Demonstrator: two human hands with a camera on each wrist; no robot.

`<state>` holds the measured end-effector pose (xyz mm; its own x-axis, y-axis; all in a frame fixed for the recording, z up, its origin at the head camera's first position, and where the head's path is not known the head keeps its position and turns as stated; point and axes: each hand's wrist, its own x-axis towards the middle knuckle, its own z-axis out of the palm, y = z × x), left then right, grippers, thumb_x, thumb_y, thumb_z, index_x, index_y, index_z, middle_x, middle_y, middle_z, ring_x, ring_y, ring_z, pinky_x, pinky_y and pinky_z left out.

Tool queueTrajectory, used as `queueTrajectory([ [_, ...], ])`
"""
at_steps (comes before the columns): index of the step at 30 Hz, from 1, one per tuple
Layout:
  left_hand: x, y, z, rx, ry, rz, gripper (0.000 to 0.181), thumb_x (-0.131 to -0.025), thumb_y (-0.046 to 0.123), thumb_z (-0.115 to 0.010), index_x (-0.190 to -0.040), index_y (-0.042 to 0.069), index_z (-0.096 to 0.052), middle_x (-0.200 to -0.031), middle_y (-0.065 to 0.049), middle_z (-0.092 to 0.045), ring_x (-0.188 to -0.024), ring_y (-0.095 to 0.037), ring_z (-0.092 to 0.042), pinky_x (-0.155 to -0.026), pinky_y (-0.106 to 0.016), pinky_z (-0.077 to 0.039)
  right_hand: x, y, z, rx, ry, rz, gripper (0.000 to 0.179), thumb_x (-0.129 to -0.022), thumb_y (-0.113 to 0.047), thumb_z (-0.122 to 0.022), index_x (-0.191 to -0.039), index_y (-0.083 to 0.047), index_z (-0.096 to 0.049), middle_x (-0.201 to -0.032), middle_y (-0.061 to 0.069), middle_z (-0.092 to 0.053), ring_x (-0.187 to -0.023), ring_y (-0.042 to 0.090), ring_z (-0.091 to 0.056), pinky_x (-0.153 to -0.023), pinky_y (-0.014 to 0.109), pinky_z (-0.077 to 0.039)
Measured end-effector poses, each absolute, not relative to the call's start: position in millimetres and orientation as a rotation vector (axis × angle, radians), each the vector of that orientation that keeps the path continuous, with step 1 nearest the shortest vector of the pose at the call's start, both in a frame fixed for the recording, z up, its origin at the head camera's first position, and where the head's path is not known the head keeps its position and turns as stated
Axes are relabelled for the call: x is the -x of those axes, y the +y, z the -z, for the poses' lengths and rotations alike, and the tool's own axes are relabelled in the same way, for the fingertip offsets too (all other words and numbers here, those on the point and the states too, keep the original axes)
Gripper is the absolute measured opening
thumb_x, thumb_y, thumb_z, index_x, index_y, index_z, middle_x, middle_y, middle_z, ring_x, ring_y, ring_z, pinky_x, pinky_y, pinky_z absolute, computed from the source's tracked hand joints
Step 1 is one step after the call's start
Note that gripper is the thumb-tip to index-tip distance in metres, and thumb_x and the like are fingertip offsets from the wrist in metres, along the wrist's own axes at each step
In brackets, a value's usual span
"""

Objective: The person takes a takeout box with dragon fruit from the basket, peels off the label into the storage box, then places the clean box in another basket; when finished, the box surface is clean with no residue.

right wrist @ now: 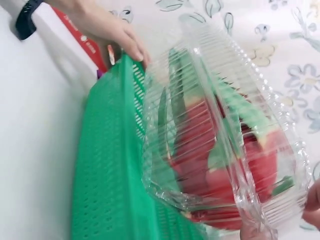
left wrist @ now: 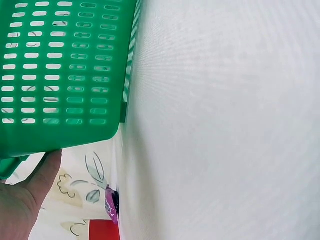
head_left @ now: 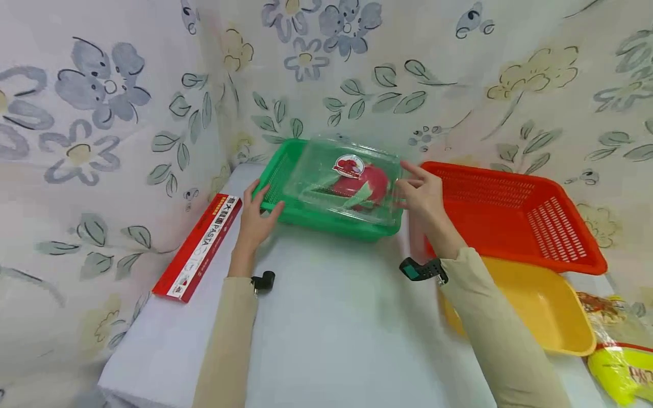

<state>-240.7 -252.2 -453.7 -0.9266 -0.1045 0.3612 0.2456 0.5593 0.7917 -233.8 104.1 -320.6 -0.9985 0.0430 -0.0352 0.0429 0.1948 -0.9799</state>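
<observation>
My right hand (head_left: 422, 190) grips the right end of a clear plastic clamshell box (head_left: 311, 175), with its fingertips at the box's edge. A red dragon fruit (right wrist: 200, 145) with green scales shows through the ribbed plastic, and a round fruit label (head_left: 349, 166) is on top. The box is over the green slotted basket (head_left: 326, 224), overlapping most of it in the head view. At the basket's left front corner, my left hand (head_left: 257, 220) holds the rim, thumb against the outer wall (left wrist: 70, 137) and fingers over the edge.
A red pasta box (head_left: 199, 249) lies along the table's left side. To the right are a red slotted basket (head_left: 510, 221) and a yellow basket (head_left: 535, 306), with food packets (head_left: 619, 351) beyond. Flower-patterned cloth (head_left: 357, 68) hangs behind the white table (head_left: 336, 328).
</observation>
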Motion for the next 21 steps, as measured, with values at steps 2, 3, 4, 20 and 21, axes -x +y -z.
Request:
queueTrajectory([
  [2,241,-252,453,0.114,-2.425,1.322,0.063,-0.095,0.038,-0.064,-0.147,0.008,-0.045,-0.16,-0.005,-0.017,-0.141,-0.031,-0.031,-0.104,-0.051,-0.042,226,110,320,0.123,-2.441,-1.989,0.048,-0.101,-0.015,-0.054,-0.149,-0.017,-0.046,-0.13,0.021,-0.059,-0.086,0.014,-0.066,-0.072,0.026,-0.058],
  [3,241,-252,453,0.113,-2.425,1.316,0.063,-0.095,0.037,-0.064,-0.147,0.008,-0.046,-0.16,-0.005,-0.017,-0.141,-0.032,-0.031,-0.105,-0.051,-0.041,223,113,320,0.134,-2.426,-2.01,0.048,-0.101,-0.015,-0.054,-0.149,-0.017,-0.046,-0.13,0.021,-0.058,-0.086,0.015,-0.065,-0.072,0.026,-0.058],
  [4,241,-252,453,0.11,-2.429,1.304,0.062,-0.095,0.037,-0.064,-0.146,0.008,-0.047,-0.16,-0.005,-0.018,-0.141,-0.032,-0.031,-0.105,-0.051,-0.04,219,116,319,0.149,-2.408,-2.028,0.048,-0.101,-0.015,-0.054,-0.149,-0.018,-0.047,-0.129,0.02,-0.057,-0.086,0.015,-0.065,-0.073,0.026,-0.057],
  [20,241,-253,458,0.12,-2.427,1.306,0.062,-0.095,0.038,-0.063,-0.145,0.007,-0.046,-0.161,-0.006,-0.016,-0.143,-0.032,-0.026,-0.108,-0.054,-0.037,160,153,322,0.121,-2.446,-1.926,0.048,-0.1,-0.021,-0.057,-0.148,-0.022,-0.048,-0.132,0.019,-0.056,-0.092,0.016,-0.064,-0.075,0.024,-0.056],
  [21,242,-253,457,0.125,-2.42,1.317,0.062,-0.095,0.037,-0.063,-0.145,0.006,-0.046,-0.161,-0.006,-0.016,-0.143,-0.032,-0.027,-0.107,-0.053,-0.038,157,155,323,0.122,-2.448,-1.919,0.048,-0.1,-0.021,-0.058,-0.148,-0.022,-0.048,-0.132,0.019,-0.056,-0.092,0.016,-0.065,-0.075,0.025,-0.056],
])
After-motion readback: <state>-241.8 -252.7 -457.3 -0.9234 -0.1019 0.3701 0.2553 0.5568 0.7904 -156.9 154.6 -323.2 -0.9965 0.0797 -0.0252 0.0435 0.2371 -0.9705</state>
